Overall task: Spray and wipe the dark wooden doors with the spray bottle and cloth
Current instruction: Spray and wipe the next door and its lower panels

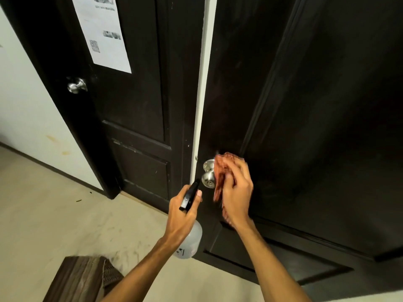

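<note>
- Currently, the left hand [183, 205] grips the translucent plastic spray bottle with black trigger head [192, 238], fingers curled round its neck.
- Right hand [236, 192] clamps the crumpled reddish cloth [219, 171] against the round silver metal knob [208, 182] of the right-hand dark wooden door [305, 105].
- Left-hand dark wooden door [135, 94] — beyond a white strip [204, 83] — bears a white printed sheet [104, 33].

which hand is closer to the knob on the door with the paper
Left. The left hand is below and right of that knob; the right hand, gripping the cloth, is farther right.
</note>
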A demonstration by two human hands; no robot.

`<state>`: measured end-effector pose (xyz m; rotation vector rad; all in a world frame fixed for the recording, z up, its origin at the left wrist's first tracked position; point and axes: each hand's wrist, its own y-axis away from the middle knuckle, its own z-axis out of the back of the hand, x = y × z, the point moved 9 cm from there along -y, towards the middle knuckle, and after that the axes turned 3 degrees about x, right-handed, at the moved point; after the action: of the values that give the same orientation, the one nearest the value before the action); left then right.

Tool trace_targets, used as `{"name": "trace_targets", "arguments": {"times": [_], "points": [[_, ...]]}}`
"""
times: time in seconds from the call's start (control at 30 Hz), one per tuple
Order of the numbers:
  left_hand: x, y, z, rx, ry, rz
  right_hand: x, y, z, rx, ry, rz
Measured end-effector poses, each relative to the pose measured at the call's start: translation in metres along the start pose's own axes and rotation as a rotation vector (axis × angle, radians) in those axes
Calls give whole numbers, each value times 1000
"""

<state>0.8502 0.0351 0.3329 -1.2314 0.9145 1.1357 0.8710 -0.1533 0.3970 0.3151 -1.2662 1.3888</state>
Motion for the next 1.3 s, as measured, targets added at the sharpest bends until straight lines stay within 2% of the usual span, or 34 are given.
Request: {"name": "trace_targets", "arguments": {"times": [0.07,0.13,0.2,0.23,0.37,0.4,0.47,0.5,0.57,0.63,0.67,0.77,0.83,0.87,0.93,0.97,1.03,1.1,1.17,1.23,1.3], "points": [[1,4,10,-62,17,-9,37,-24,-27,164,173,158],[5,7,22,-124,25,-10,56,-21,-71,426,583,301],[9,10,33,-168,32,7,60,-5,-99,563,985,417],[10,10,36,-182,32,15,60,0,-106,601,1090,447],[13,12,47,-203,55,29,61,-7,-110,643,1062,501],[14,12,48,-200,61,26,59,-9,-101,572,980,489],[17,9,49,-198,70,19,50,-7,-64,311,642,376],[17,8,48,-199,74,16,36,1,-44,191,410,244],[12,5,43,-185,60,0,-4,22,-23,15,-15,-156],[10,3,38,-149,62,-6,-34,47,-40,-63,-418,-525],[10,2,36,-127,72,-3,-42,58,-54,-77,-600,-655],[12,3,38,-97,96,15,-48,71,-89,-102,-995,-855],[12,5,46,-106,96,20,-52,78,-91,-217,-1122,-891],[12,6,50,-113,86,17,-52,83,-81,-303,-1111,-855],[13,8,60,-133,62,6,-42,85,-49,-427,-919,-626],[16,8,64,-142,51,7,-30,80,-34,-426,-751,-465],[19,8,70,-148,43,17,3,65,-28,-282,-256,-166],[20,8,72,-163,31,20,29,47,-47,-93,285,22],[16,8,71,-169,40,25,49,36,-74,115,666,216],[14,9,69,-164,46,15,49,36,-89,263,809,345],[13,8,66,-151,54,10,41,31,-75,238,674,277]]}}
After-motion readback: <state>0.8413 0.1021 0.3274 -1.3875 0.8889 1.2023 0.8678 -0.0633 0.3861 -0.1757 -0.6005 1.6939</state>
